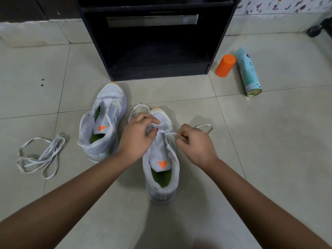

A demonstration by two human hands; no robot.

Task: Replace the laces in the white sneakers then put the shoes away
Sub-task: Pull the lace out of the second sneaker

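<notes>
The right grip (195, 146) is pinching a short run of the flat white lace (172, 134) between thumb and curled fingers, just beside the eyelet row of the near sneaker (161, 169). The left grip (138, 135) is curling over the forefoot of the same shoe with its fingertips at the lowest eyelets; whether it is holding lace or only the upper cannot be told. The lace is crossing the throat low down, and its slack is lying in one loop beyond the toe and another on the tiled floor (269, 141) to the right. Judging from this, the first eyelets of the first shoe are being threaded, so the task is at an early stage. The next move is calling for feeding the pinched end through the next eyelet while keeping the woven tape flat and untwisted and both ends even. The upper is showing as soft white fabric with a padded collar, a green insole and an orange triangular tab on the tongue. The second sneaker (104, 119) is leaning just to the left and appears unlaced. A loose lace (39, 155) is lying tangled well to the left. A black cabinet (158, 69), open and smooth-faced, is standing beyond the toes. An orange cap (225, 65) and a cylindrical spray can (248, 72) are lying on their sides to its right.
</notes>
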